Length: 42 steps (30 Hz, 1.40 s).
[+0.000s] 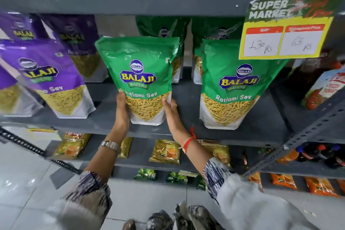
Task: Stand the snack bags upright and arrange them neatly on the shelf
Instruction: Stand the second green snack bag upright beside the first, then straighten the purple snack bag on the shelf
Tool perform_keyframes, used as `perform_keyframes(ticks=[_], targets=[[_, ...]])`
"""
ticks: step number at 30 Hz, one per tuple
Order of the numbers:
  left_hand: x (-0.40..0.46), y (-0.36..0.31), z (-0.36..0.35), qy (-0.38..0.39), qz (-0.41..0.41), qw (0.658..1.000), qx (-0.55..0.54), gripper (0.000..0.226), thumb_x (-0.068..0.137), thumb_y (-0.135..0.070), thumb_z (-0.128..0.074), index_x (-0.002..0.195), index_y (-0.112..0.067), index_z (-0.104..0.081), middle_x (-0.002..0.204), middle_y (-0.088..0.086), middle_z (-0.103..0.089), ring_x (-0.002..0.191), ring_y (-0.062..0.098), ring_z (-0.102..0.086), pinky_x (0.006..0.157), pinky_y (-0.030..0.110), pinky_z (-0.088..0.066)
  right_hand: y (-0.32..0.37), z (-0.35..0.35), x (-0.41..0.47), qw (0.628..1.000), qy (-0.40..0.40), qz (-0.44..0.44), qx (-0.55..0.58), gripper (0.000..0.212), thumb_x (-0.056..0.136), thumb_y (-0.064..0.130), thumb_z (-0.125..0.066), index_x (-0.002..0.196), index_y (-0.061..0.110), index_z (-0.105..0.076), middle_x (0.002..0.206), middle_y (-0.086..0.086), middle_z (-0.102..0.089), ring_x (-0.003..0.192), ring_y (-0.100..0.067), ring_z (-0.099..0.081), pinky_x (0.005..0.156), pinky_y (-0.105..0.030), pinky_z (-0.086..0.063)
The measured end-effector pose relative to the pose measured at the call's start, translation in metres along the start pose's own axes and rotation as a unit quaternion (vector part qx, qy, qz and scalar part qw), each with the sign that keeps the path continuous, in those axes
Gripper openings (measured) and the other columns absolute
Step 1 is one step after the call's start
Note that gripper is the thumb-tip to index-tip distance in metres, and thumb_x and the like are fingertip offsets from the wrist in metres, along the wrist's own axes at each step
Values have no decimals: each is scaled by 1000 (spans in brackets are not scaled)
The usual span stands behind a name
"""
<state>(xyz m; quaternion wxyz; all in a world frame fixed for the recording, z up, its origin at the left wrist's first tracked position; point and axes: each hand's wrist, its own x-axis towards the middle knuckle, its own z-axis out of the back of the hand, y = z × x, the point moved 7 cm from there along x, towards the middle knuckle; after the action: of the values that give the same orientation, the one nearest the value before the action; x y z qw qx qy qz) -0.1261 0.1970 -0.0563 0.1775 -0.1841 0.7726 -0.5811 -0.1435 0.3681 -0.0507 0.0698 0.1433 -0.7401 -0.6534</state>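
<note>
Purple Balaji sev bags (48,78) lean at the far left of the grey metal shelf (104,117), tilted with their tops toward the left, well to the left of the held green bag. More purple bags (78,43) stand behind them, deeper in the shelf.

Next comes the held green bag (143,78), a Balaji Wafers Ratlami Sev pouch. It stands roughly upright near the front edge of the shelf, its white base touching the shelf surface. The left hand (122,110) cups its lower left edge, fingers pressed together against the side of the pouch; a metal watch (111,145) sits on that wrist. The right hand (170,111) presses flat against the lower right edge, fingers together and thumb laid on the front of the pouch; a red thread (188,140) is tied round that wrist. Both hands clasp the bag between them.

Behind the held green bag another green pouch (162,28) stands further back. To its right, apart from it with bare shelf between, a second green Ratlami Sev bag (237,84) stands upright, with one more behind it. Above and right of that bag hangs a yellow price tag (285,30) from the upper shelf. Further right, a tomato-printed pack (324,91) leans at the shelf's end.
</note>
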Motion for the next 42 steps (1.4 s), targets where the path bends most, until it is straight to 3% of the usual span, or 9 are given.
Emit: perform_keyframes(ticks=[4, 7, 16, 22, 26, 29, 34, 37, 42], targets=[[-7, 6, -4, 27, -14, 999, -11, 31, 98, -30, -32, 125, -17, -39, 117, -4, -57, 105, 9, -55, 93, 28, -46, -1, 5, -5, 999, -42, 5, 14, 37, 95, 35, -45, 129, 21, -45, 136, 0, -50, 122, -2, -49, 96, -8, -37], [-12, 7, -17, 64, -9, 998, -6, 31, 99, -24, -31, 126, -11, -35, 118, 2, -54, 104, 10, -55, 102, 37, -41, -4, 17, -11, 997, -79, -4, 27, 59, 94, 41, -43, 144, 13, -29, 151, -7, -37, 137, -15, -36, 115, -32, -28], [-16, 6, -44, 122, 31, 992, 21, 44, 98, -24, -33, 139, -8, -28, 128, 5, -48, 109, 15, -53, 106, 40, -40, 3, 34, -11, 987, -156, 20, 41, 54, 81, 59, -43, 128, 32, -46, 141, -1, -47, 133, -20, -42, 114, -45, -31], [-13, 0, -35, 107, 26, 993, 31, 48, 97, -26, -35, 143, -18, -28, 147, 11, -41, 126, 23, -47, 110, 44, -37, 8, 41, -25, 959, -277, 33, 50, 55, 87, 39, -52, 131, 8, -44, 134, -15, -52, 121, -27, -51, 108, -48, -39], [-25, -5, -1, 50, -34, 995, 81, 40, 97, -33, -36, 137, -31, -35, 150, 5, -37, 135, 19, -39, 112, 41, -32, -1, 23, -66, 913, -394, 84, 67, 21, 88, 23, -56, 108, 28, -53, 119, -11, -53, 109, -23, -55, 91, -33, -46], [-37, -15, 40, -20, -86, 994, 72, 23, 97, -22, -39, 117, -26, -49, 125, 7, -55, 109, 22, -55, 94, 38, -45, -1, -25, -73, 927, -349, 127, 50, 20, 84, 17, -55, 90, 36, -54, 100, 0, -56, 99, -13, -56, 87, -29, -45], [-33, -49, 125, -156, -165, 972, 64, 21, 93, -16, -39, 112, -17, -45, 95, -6, -45, 84, -5, -46, 79, 13, -38, -9, -113, -44, 976, -191, 105, 1, 6, 87, 22, -55, 90, 27, -55, 101, -2, -55, 94, -11, -52, 85, -17, -41], [-15, -71, 175, -211, -180, 958, 67, 36, 92, -19, -38, 124, -3, -40, 108, 6, -43, 97, 10, -45, 84, 12, -39, -8, -158, -14, 992, -108, 59, -18, 22, 93, 21, -52, 115, 17, -53, 111, -1, -53, 99, -8, -52, 76, 0, -39], [43, -89, 222, -129, -128, 980, 83, 46, 98, -20, -33, 139, -1, -29, 145, 18, -37, 128, 25, -43, 103, 15, -41, 3, -212, 37, 996, -76, -7, 53, 53, 96, 37, -41, 145, 24, -25, 149, 1, -31, 132, -9, -33, 115, -40, -25]])
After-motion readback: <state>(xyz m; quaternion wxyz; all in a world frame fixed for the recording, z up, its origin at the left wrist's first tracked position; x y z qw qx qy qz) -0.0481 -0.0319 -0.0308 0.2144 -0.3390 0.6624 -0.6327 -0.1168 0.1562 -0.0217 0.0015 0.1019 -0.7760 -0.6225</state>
